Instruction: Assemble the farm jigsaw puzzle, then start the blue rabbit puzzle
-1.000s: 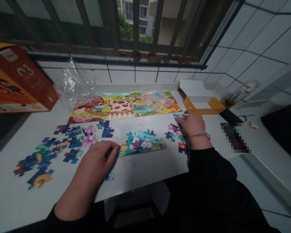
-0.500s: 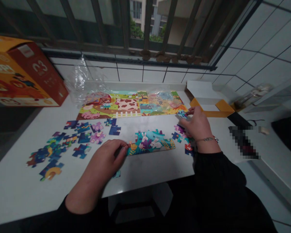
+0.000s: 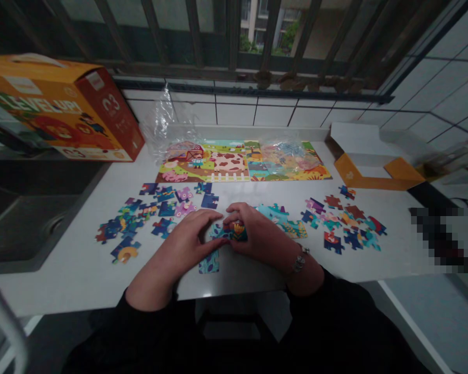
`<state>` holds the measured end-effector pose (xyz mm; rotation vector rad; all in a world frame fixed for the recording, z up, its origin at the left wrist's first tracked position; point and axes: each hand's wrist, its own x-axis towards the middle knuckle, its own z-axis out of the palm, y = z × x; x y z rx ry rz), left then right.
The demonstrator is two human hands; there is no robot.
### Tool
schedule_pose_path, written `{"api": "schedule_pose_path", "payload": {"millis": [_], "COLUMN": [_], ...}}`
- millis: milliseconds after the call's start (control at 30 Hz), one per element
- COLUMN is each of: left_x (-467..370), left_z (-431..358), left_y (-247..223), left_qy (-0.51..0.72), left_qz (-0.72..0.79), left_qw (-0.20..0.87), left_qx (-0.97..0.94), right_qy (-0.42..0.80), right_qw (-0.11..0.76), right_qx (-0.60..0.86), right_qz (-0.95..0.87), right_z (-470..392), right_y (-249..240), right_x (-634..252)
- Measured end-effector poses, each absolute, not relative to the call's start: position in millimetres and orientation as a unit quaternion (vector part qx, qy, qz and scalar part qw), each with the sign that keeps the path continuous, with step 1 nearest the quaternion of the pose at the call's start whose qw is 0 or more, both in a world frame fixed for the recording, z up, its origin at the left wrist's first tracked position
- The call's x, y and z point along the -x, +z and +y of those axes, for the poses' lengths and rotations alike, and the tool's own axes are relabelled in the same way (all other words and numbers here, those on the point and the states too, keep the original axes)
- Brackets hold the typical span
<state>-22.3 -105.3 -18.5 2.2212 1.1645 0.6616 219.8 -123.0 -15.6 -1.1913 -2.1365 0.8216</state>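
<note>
Both hands meet at the near middle of the white table [image 3: 257,270]. The left hand [image 3: 187,236] lies palm down, fingers loosely curled and narrow, its fingertips touching the left end of the joined puzzle strip [image 3: 281,221]; whether they pinch anything cannot be made out. The right hand [image 3: 257,234] closes its thumb and fingers on a small puzzle piece [image 3: 237,228] with orange on it, pressed at that same end, and covers most of the strip, so only the teal right end shows just beyond its knuckles. Directly below the left fingertips lies a single teal piece [image 3: 209,262], partly shaded by the hand. Left of the left hand sits a spread of loose blue and purple pieces [image 3: 148,215]; right of the right hand, another scatter of loose pieces [image 3: 345,223]. Beyond both hands lie two finished puzzle pictures [image 3: 242,163], one under glare from clear plastic wrap. The orange box [image 3: 62,114] far left is cut off by the frame edge.
</note>
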Motion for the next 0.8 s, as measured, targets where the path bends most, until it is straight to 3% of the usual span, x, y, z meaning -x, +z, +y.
{"api": "schedule_pose_path", "payload": {"millis": [800], "left_x": [33.8], "left_z": [-103.9], "left_y": [-21.2], "left_qy": [0.187], "left_qz": [0.389], "left_qw": [0.244], "left_qx": [-0.869], "right_qy": [0.146], "right_qw": [0.183], "right_qx": [0.436], "right_qz": [-0.869], "right_z": [-125.1], "right_y": [-24.7], "right_x": [-227.8]}}
